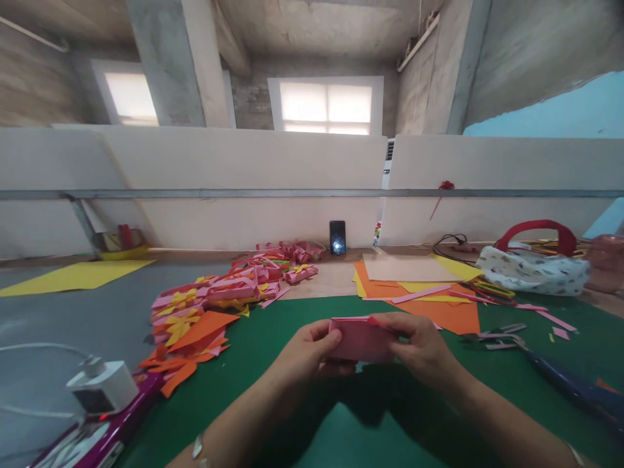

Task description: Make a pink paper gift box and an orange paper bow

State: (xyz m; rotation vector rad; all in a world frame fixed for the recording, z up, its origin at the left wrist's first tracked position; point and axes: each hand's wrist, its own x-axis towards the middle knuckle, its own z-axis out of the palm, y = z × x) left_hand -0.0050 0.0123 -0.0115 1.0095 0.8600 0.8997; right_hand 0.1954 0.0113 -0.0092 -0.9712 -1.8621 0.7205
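Note:
A folded piece of pink paper (363,342) is held up between both hands, a little above the green mat (273,390). My left hand (316,348) pinches its left end, with the thumb across the near face and fingers behind. At the right end, my right hand (422,341) grips the paper between thumb and fingers near the top edge. A fold or second layer shows along the top. What lies behind the paper is hidden.
To the left lies a heap of pink, orange and yellow paper pieces (214,296); a charger (102,387) sits on a purple power strip (131,413). Coloured sheets (453,315), a hot glue gun (560,377), scissors (492,290) and a fabric basket (533,270) are right. A phone (337,238) stands behind.

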